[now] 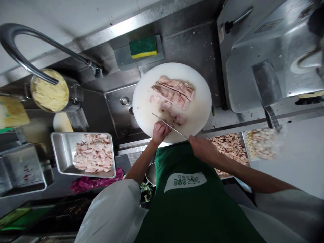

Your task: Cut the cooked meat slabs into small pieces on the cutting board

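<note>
Holding the knife (177, 131) in the right hand (201, 147), with fingers wrapped around its handle. Curling the left hand (160, 131) upon a mostly hidden meat piece (168, 131) on the round white cutting board (201, 109). Seeing also larger meat slabs (174, 90) there, beyond the knife.

Light: cool, uneven, rather dim overall
Cutting board (199, 98): brightest broad surface, pale and clear
Steel ledge (124, 26): one patch of hard white glare
Wall (101, 10): grey, softly shadowed near the faucet (14, 29)
Apron (192, 206): darkens toward near black below
Right sleeve (286, 206): soft, stretched by wide-angle distortion
Lower left corner: murky, blurred
</note>
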The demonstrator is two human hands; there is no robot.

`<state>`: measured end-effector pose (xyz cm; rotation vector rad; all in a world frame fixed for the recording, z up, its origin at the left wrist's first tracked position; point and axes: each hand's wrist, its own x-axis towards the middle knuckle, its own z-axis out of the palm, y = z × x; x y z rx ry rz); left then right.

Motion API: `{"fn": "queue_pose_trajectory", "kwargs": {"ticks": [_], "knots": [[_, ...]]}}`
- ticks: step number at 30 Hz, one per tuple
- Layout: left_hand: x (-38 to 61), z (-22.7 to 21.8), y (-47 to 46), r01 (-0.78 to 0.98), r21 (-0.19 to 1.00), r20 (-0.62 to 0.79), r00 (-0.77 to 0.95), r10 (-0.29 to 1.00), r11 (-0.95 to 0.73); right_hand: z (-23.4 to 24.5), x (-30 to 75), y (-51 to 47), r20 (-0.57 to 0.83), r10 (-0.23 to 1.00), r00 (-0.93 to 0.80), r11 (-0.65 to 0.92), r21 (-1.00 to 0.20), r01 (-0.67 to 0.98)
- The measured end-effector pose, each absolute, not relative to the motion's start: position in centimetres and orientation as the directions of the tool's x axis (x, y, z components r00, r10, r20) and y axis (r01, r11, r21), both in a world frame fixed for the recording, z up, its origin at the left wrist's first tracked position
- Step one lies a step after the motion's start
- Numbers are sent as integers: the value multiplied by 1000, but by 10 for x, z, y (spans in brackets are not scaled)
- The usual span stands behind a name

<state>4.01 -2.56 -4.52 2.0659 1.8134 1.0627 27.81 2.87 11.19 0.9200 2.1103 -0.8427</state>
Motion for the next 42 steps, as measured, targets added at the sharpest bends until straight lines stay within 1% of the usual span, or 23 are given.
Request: {"fn": "queue_pose_trajectory", "kwargs": {"ticks": [3, 5, 9, 12, 14, 19, 22, 26, 31, 34, 37, 41, 42], "knots": [[40, -44, -25, 780, 581, 377, -6, 926, -232, 110, 284, 26, -810, 323, -490, 528, -275, 803], [40, -43, -25, 765, 597, 393, -16, 919, -242, 101, 266, 32, -791, 340, -509, 532, -285, 798], [40, -41, -25, 756, 611, 402, -41, 915, -235, 79, 209, 61, -645, 428, -633, 554, -366, 747], [41, -42, -27, 755, 613, 419, -60, 906, -234, 78, 200, 74, -583, 475, -660, 567, -371, 736], [42, -44, -28, 764, 608, 408, -66, 910, -218, 86, 215, 69, -610, 461, -645, 579, -344, 739], [41, -52, -33, 809, 569, 359, -79, 930, -151, 110, 257, 36, -742, 374, -556, 562, -296, 772], [39, -54, -35, 814, 560, 365, -77, 928, -153, 116, 268, 25, -756, 367, -542, 545, -297, 784], [37, -53, -35, 795, 588, 342, -77, 937, -150, 115, 266, 23, -780, 351, -519, 528, -293, 797], [37, -54, -36, 781, 617, 309, -127, 943, -97, 113, 262, 26, -736, 377, -562, 516, -337, 788], [38, -55, -36, 763, 638, 293, -119, 948, -102, 118, 280, 16, -778, 356, -517, 486, -319, 814], [38, -54, -36, 782, 616, 298, -111, 948, -102, 114, 279, 14, -795, 348, -497, 474, -309, 825], [38, -47, -34, 788, 604, 323, -109, 940, -116, 90, 227, 41, -693, 385, -609, 523, -380, 763], [39, -45, -33, 784, 607, 338, -104, 936, -132, 85, 215, 50, -665, 412, -623, 520, -390, 760]]}}
